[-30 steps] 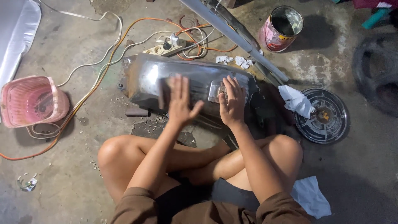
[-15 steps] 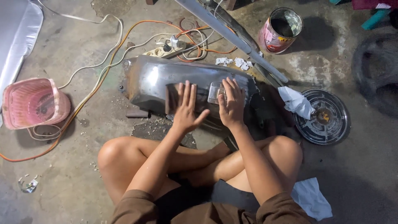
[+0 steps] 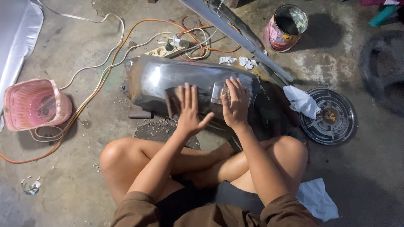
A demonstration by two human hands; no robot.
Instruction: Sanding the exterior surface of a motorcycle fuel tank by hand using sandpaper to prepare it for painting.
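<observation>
A bare grey metal fuel tank point(image 3: 155, 77) lies on its side on the concrete floor in front of my crossed legs. My left hand point(image 3: 189, 110) lies flat on its side, fingers spread, and presses a brown sheet of sandpaper point(image 3: 171, 100) against the metal. My right hand point(image 3: 235, 103) rests on the tank just to the right, with its fingers over a small shiny badge plate point(image 3: 216, 92).
A pink plastic basket point(image 3: 33, 105) lies at the left. Orange and white cables and a power strip point(image 3: 168, 48) run behind the tank. An open paint can point(image 3: 286, 27), a grey metal bar point(image 3: 235, 35), a round chrome disc point(image 3: 332, 117) and white rags point(image 3: 301, 101) sit at the right.
My left hand has slid a little to the right and toward me across the tank with the sandpaper under it. The right hand has stayed in place.
</observation>
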